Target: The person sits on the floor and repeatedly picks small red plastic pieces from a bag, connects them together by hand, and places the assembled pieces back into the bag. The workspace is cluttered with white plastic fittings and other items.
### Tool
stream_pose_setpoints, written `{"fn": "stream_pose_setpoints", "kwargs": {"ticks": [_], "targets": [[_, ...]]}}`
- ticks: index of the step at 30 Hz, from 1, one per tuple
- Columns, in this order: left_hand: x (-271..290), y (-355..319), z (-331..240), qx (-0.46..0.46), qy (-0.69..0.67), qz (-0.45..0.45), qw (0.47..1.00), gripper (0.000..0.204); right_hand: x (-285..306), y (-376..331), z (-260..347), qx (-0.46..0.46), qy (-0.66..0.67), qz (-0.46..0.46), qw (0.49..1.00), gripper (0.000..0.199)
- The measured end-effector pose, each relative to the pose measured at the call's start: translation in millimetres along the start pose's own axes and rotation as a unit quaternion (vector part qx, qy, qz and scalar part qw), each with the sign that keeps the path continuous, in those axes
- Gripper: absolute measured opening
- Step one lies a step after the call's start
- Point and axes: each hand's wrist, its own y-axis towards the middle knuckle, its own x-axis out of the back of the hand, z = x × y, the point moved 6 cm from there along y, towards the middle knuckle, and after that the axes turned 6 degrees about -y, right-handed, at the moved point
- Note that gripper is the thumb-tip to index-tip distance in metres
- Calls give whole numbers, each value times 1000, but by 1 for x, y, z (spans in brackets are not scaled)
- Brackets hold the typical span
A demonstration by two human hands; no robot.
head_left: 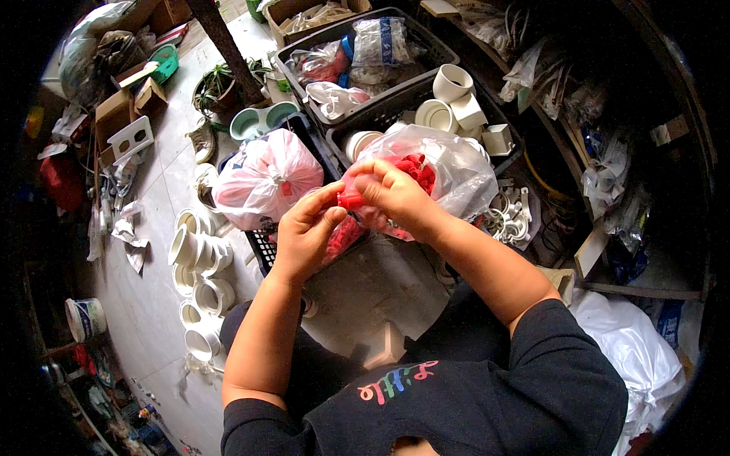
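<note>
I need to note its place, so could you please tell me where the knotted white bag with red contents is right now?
In the head view, the knotted white bag sits left of centre in a dark crate, just above the left hand and left of the clear bag of red parts.

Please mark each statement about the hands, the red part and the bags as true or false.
1. Both hands, left hand and right hand, pinch a small red part. True.
2. The clear bag behind the hands holds blue parts. False: it holds red parts.
3. A tied white bag lies to the left of the hands. True.
4. The white pipe fittings on the floor are stacked inside the black crate. False: they lie on the floor, outside it.
</note>
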Motion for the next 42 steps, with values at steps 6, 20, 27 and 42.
{"fn": "stream_pose_setpoints", "kwargs": {"ticks": [6, 20, 27, 42], "targets": [[1, 0, -4, -21, 46, -2, 999, 31, 5, 1, -4, -49, 59, 9, 997, 28], [2, 2, 1, -4, -7, -16, 1000, 31, -4, 4, -1, 131, -8, -86, 988, 30], [3, 2, -1, -9, 6, -17, 1000, 32, 3, 3, -3, 71, -59, -72, 993, 30], [7, 1, -1, -9, 9, -26, 1000, 32, 5, -1, -6, -84, 81, 14, 993, 35]]}}
